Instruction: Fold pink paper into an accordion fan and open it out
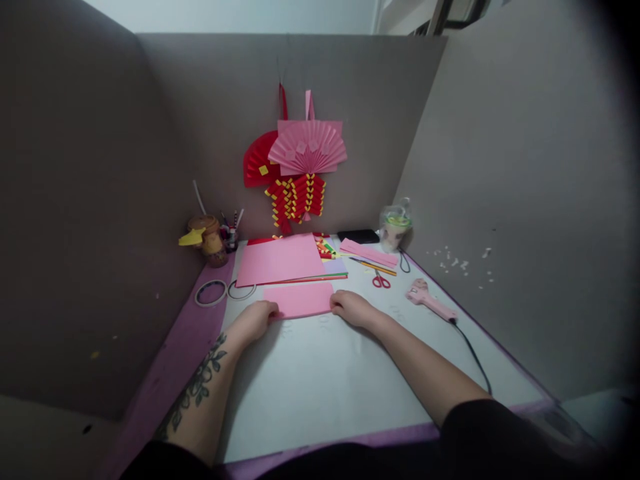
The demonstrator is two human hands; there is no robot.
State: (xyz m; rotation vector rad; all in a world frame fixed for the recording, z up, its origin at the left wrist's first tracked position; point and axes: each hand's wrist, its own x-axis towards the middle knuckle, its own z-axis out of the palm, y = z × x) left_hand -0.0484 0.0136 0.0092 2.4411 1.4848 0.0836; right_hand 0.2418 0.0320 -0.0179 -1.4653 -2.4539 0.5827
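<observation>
A folded sheet of pink paper (303, 301) lies in front of me, its long side running left to right. My left hand (257, 319) grips its left end, fingers curled over the edge. At the opposite end, my right hand (351, 307) is closed on the corner in the same way. Just behind the paper is a stack of coloured sheets with a large pink sheet (283, 261) on top. Two tape rolls, a white one (211, 293) and a thinner one (242, 289), lie to the left of it.
Red scissors (381, 281), pencils (373, 266) and pink strips (369, 253) lie at the back right. A pink glue gun (431, 301) trails its cord along the right side. Drink cups (213, 243) stand in both back corners. Paper fan ornaments (309, 147) hang on the grey partition.
</observation>
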